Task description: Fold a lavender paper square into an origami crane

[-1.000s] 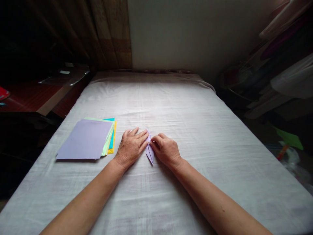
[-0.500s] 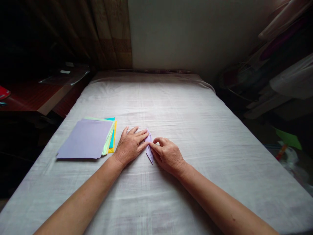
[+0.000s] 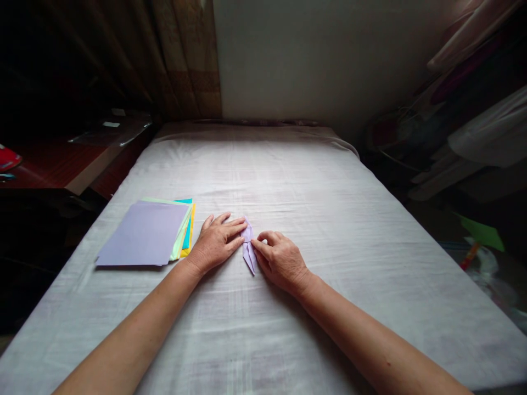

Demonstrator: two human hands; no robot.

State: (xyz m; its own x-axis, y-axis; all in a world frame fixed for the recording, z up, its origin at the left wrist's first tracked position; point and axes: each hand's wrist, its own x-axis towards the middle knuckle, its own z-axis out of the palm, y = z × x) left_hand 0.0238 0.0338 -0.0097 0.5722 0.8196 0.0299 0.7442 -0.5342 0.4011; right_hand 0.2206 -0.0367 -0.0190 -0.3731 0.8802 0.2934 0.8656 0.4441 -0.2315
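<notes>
A narrow folded piece of purple origami paper (image 3: 248,253) lies on the pale bedsheet, its pointed end towards me. My left hand (image 3: 217,242) rests palm down with fingers spread, its fingertips touching the paper's upper left edge. From the other side my right hand (image 3: 280,260) pinches the paper's right edge near its middle, thumb and forefinger together. Part of that edge is hidden behind the fingers. Left of my hands sits a stack of square coloured paper (image 3: 142,233), purple on top, with green, blue and yellow sheets showing at the side.
The checked bedsheet (image 3: 329,197) covers the bed under my hands. A reddish wooden table (image 3: 45,164) stands at the left with a clear plastic sleeve (image 3: 117,129) on it. Hanging clothes (image 3: 489,134) and a green sheet (image 3: 481,232) are off the bed at the right.
The fingers of my left hand have drawn back slightly to the left, so more of the folded paper's middle shows. My right hand keeps almost the same place.
</notes>
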